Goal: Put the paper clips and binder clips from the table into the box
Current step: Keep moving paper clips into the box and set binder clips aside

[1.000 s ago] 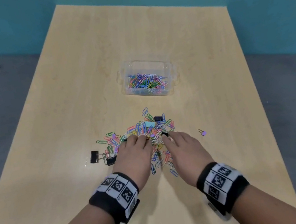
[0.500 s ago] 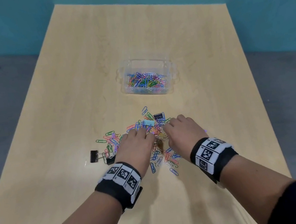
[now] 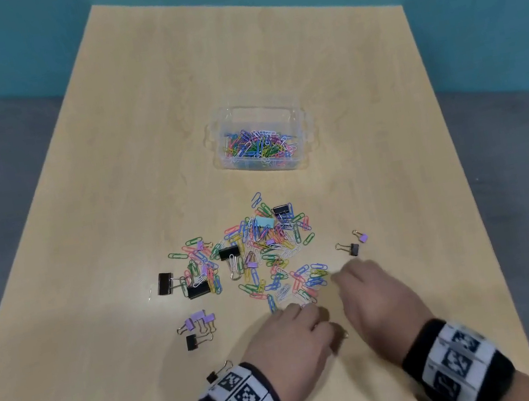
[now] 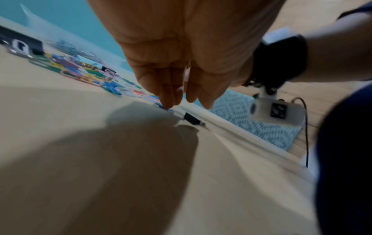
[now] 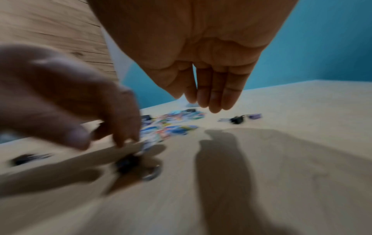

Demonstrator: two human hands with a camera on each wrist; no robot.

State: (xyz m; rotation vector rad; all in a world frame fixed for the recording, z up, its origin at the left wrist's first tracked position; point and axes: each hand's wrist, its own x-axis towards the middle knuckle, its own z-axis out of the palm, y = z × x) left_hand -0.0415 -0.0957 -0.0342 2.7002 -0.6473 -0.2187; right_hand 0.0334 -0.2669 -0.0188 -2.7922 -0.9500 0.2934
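Nearest on the worktop [image 3: 115,189], the left hand [image 3: 292,338] sits with fingers [image 4: 169,95] together, tips down on the near edge of the paper clips [image 3: 274,250], gripping nothing I can make out. Just right, the right hand [image 3: 371,291] hangs with straight fingers [image 5: 213,93] side by side, empty. Better to cup both hands and rake the pile together, binder clips [image 3: 229,252] included, than to pinch singles. Beyond the pile stands the clear box [image 3: 309,130], partly filled
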